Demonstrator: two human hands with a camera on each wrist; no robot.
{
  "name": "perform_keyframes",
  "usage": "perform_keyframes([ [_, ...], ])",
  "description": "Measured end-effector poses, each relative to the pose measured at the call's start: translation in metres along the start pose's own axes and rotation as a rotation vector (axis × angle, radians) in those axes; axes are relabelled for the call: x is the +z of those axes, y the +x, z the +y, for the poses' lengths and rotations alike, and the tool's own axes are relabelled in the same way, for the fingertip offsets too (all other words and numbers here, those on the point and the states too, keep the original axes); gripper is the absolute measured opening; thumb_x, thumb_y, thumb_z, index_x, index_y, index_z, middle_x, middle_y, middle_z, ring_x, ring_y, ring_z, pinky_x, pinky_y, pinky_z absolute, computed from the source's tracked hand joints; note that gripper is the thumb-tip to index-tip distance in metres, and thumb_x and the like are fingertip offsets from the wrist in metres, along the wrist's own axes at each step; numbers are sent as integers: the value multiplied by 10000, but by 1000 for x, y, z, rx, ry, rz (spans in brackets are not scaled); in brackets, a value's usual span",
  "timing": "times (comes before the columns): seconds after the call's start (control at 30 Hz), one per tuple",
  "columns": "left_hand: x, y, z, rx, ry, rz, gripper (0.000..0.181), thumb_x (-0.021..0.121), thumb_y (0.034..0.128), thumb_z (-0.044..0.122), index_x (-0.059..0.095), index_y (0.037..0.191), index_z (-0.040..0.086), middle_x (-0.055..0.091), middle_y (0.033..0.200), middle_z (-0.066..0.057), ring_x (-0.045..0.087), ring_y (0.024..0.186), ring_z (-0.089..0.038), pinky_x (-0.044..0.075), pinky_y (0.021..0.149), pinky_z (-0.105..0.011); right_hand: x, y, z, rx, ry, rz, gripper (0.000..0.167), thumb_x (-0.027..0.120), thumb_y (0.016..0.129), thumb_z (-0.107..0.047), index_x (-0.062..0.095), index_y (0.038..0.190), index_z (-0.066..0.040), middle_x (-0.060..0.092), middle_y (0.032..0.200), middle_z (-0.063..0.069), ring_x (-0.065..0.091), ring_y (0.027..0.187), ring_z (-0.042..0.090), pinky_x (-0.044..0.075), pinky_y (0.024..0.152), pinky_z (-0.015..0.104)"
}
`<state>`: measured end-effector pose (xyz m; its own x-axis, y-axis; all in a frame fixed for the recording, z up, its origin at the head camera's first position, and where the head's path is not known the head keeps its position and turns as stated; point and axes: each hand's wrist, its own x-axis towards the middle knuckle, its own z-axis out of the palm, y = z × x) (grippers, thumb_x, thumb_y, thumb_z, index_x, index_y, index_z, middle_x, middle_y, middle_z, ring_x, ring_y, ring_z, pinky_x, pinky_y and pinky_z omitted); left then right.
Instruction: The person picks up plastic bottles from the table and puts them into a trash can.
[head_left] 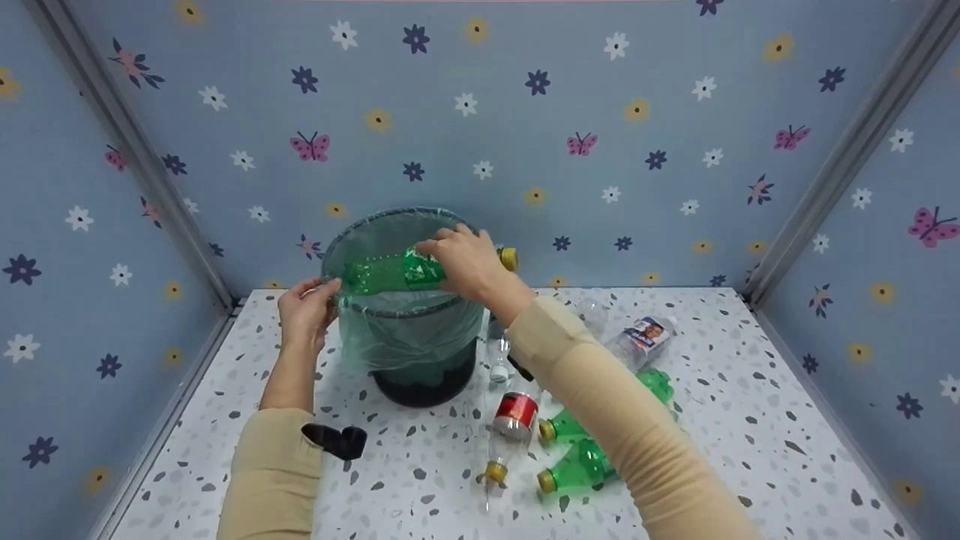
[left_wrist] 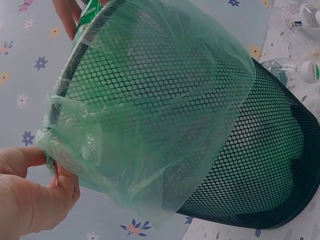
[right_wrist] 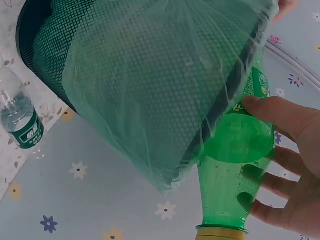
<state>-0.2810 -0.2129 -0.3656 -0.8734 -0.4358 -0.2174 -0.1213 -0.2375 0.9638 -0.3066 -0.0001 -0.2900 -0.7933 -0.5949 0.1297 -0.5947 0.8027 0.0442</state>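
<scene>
A mesh bin with a thin green bag point(head_left: 412, 337) folded over its rim stands at the back of the table. My left hand point(head_left: 306, 315) pinches the bag and rim at the bin's left side, as the left wrist view also shows at the hand point(left_wrist: 40, 190). Across the bin's mouth lies a green bottle point(head_left: 382, 274), its yellow cap pointing right. My right hand point(head_left: 472, 266) grips this bottle; in the right wrist view the fingers of the hand point(right_wrist: 285, 165) curl around the bottle point(right_wrist: 230, 185) near the rim.
Right of the bin lie clear bottles, one with a red label point(head_left: 516, 412), another with a dark label point(head_left: 645, 334). Two green bottles with yellow caps point(head_left: 585, 465) lie partly under my right forearm. A patterned wall point(head_left: 510, 112) rises behind the bin.
</scene>
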Motion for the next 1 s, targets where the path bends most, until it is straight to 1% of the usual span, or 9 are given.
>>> perform_keyframes([
  [0.13, 1, -1, 0, -7, 3, -5, 471, 571, 867, 119, 397, 1290, 5, 481, 890, -31, 470, 613, -64, 436, 547, -163, 2, 2, -3, -21, 1, -36, 506, 668, 803, -237, 493, 1276, -206, 501, 1223, 37, 417, 1121, 242, 318, 921, 497],
  [0.23, 1, -1, 0, -18, 1, -9, 463, 567, 870, 120, 401, 1287, 9, 472, 905, -33, 476, 630, -68, 442, 559, -162, 2, 1, -3, -60, -2, -47, 475, 672, 798, -253, 526, 1243, -170, 521, 1195, 42, 440, 1107, 233, 312, 934, 490],
  [0.37, 1, -1, -1, -15, -20, -18, 454, 562, 870, 105, 397, 1280, 0, 468, 892, -35, 482, 618, -63, 446, 553, -162, 1, -1, -2, -117, -10, -45, 409, 655, 815, -252, 560, 1196, -136, 547, 1146, 53, 488, 1052, 224, 362, 897, 449],
  [0.4, 2, -1, -1, -11, -20, -19, 452, 562, 870, 103, 397, 1278, -1, 471, 881, -34, 480, 610, -62, 444, 548, -162, 1, -1, -1, -125, -6, -40, 368, 643, 826, -243, 574, 1169, -128, 558, 1116, 54, 504, 1021, 216, 381, 878, 431],
  [0.57, 2, -1, -3, 0, -5, -10, 434, 564, 871, 109, 406, 1264, 12, 484, 824, -25, 419, 551, -73, 406, 516, -177, 2, -6, 4, -141, 45, -1, 292, 622, 843, -208, 600, 1116, -107, 582, 1043, 57, 542, 952, 194, 443, 797, 342],
  [0.73, 1, -1, -2, -21, -12, -4, 442, 562, 872, 109, 399, 1273, 20, 483, 861, -27, 437, 576, -78, 418, 530, -182, 4, -14, 11, -117, 101, 54, 287, 618, 846, -206, 604, 1118, -114, 586, 1063, 57, 546, 971, 196, 452, 790, 333],
  [0.83, 1, 1, -2, -27, -20, 2, 444, 564, 870, 105, 402, 1274, 16, 487, 878, -31, 469, 591, -71, 430, 530, -173, 6, -21, 16, -98, 156, 104, 264, 616, 847, -199, 615, 1093, -105, 595, 1048, 56, 555, 950, 194, 454, 784, 333],
  [1.0, 1, 3, -1, -27, -35, 9, 428, 572, 864, 106, 417, 1253, 16, 487, 863, -33, 449, 570, -73, 418, 506, -168, 10, -34, 24, -85, 256, 204, 207, 623, 838, -195, 639, 1021, -98, 620, 972, 42, 563, 885, 165, 453, 765, 310],
])
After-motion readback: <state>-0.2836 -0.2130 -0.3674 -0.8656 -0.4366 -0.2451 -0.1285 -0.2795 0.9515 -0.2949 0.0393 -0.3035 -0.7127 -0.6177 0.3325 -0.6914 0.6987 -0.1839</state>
